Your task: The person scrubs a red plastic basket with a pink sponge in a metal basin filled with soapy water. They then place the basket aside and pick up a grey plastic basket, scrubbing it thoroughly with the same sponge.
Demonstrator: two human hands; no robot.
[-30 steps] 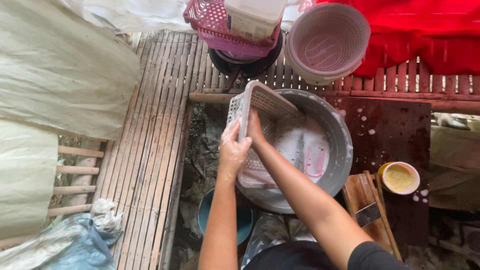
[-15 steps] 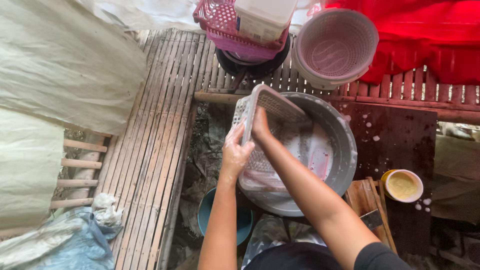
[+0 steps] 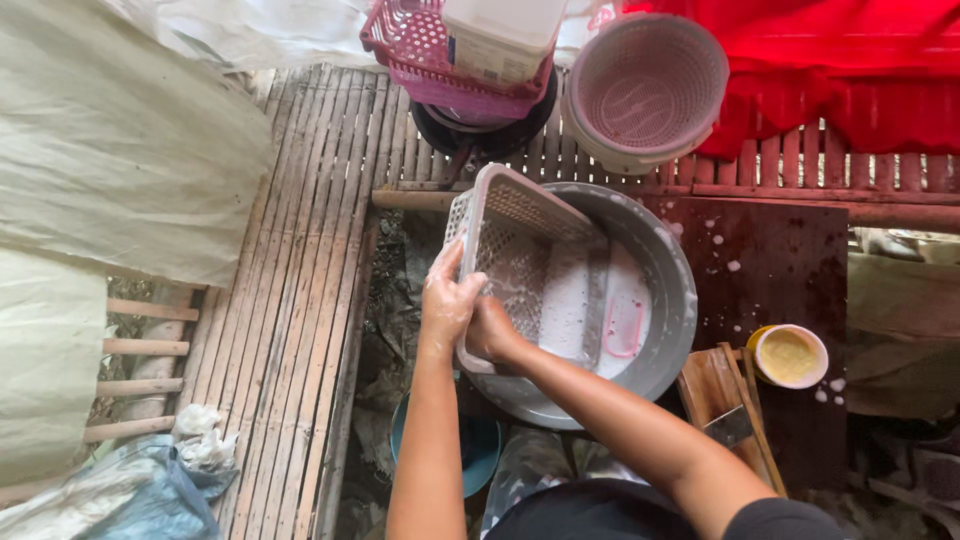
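Observation:
A white perforated plastic basket [image 3: 530, 245] leans tilted in a grey metal basin [image 3: 683, 300] of soapy water, its opening turned up towards me. My left hand [image 3: 448, 300], wet with suds, grips the basket's near left edge. My right hand [image 3: 492, 330] is curled at the same near corner, right beside the left hand, its fingers partly hidden. A thin pink loop [image 3: 626, 332] lies in the white water behind the basket.
At the back stand a round white colander [image 3: 645, 90] and a pink crate [image 3: 425, 65] holding a white tub [image 3: 500, 35]. A small cup of yellow paste [image 3: 790, 355] and a wooden board [image 3: 725, 395] are at the right. Bamboo slats [image 3: 300, 260] run left; a blue bowl [image 3: 470, 450] sits below.
The basket was held up on edge above the basin with my right hand behind it. It now lies lower with its opening up, and both hands are at its near corner.

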